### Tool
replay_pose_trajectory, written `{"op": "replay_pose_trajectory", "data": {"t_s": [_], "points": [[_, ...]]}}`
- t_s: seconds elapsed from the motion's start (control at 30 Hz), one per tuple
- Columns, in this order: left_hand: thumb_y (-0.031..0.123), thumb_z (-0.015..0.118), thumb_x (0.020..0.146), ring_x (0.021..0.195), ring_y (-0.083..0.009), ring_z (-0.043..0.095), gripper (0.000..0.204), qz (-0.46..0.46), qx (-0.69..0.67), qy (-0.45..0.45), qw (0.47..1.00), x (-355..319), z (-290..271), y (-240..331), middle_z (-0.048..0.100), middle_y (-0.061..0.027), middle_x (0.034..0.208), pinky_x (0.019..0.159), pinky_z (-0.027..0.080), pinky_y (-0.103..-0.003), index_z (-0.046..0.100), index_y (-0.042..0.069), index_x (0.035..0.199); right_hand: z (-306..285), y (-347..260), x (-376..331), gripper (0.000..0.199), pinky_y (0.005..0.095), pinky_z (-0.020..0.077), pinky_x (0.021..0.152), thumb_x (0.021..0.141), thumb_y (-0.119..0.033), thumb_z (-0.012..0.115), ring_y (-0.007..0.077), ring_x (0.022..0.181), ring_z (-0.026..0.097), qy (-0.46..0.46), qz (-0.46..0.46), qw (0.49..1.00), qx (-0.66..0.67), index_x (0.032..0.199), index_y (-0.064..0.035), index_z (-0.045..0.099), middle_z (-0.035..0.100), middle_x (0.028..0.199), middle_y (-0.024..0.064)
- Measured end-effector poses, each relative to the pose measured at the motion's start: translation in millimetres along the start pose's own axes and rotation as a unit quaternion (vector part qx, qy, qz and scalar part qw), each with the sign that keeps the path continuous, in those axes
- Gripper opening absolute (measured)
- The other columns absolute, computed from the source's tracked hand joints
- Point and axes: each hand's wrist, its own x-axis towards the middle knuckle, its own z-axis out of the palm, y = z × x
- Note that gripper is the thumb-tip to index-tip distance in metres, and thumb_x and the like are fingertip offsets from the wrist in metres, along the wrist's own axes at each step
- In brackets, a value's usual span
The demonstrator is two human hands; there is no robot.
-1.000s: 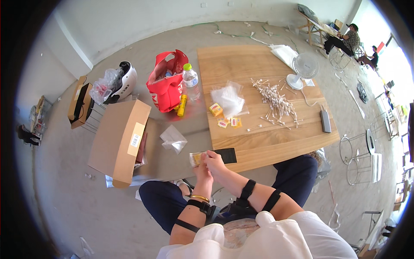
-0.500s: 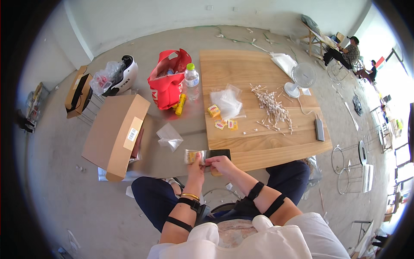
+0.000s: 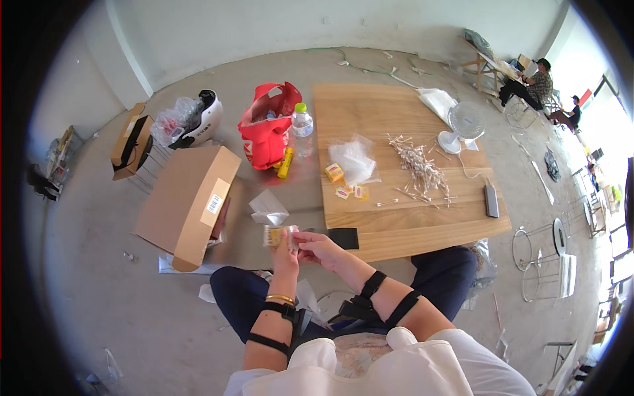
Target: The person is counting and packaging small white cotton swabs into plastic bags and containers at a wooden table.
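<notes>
Ctr-left of frame, a brown carton (image 3: 179,201); white helmet (image 3: 210,120) above it, upper L. Then a red bag (image 3: 264,138), upper ctr-left, w/ a small clear bag (image 3: 269,210) below it on the grey table (image 3: 246,239). Under that, just L of frame ctr & a bit low, the swab pkt (image 3: 271,236) is in the L hand (image 3: 286,255), fingers & thumb closed round it. R hand (image 3: 319,247) next to it, fingers bent & nearly together at pkt's R end; can't tell if they grip it. Flat black item (image 3: 345,238) just R. Beyond, ctr-right: loose swabs (image 3: 421,165) heaped on the wood board (image 3: 396,226), small white fan (image 3: 462,125) upper R of them.
</notes>
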Motion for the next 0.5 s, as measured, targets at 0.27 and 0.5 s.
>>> {"op": "replay_pose_trajectory", "data": {"t_s": [0.27,0.5], "points": [[0.030,0.067,0.100,0.128,-0.0239,0.058,0.054,0.002,-0.074,-0.133,0.988,-96,57,60,0.065,-0.0100,0.129,0.112,0.045,-0.040,0.046,0.005,0.143,41,-61,-61,0.019,0.0261,0.0489,0.072,0.092,-0.016,0.074,0.0089,0.076,0.058,0.145,-0.328,0.880,-0.311,0.103,-0.0007,0.070,0.067,0.091,0.0036],[0.028,0.075,0.093,0.125,-0.0164,0.057,0.043,0.297,0.385,-0.223,0.845,-125,70,96,0.064,-0.0080,0.131,0.108,0.042,-0.035,0.063,0.004,0.127,14,-85,-133,0.015,0.0391,0.0437,0.098,0.086,-0.015,0.076,0.0313,0.106,0.053,0.171,-0.492,0.734,-0.436,0.094,-0.0035,0.070,0.056,0.105,0.0116]]}}
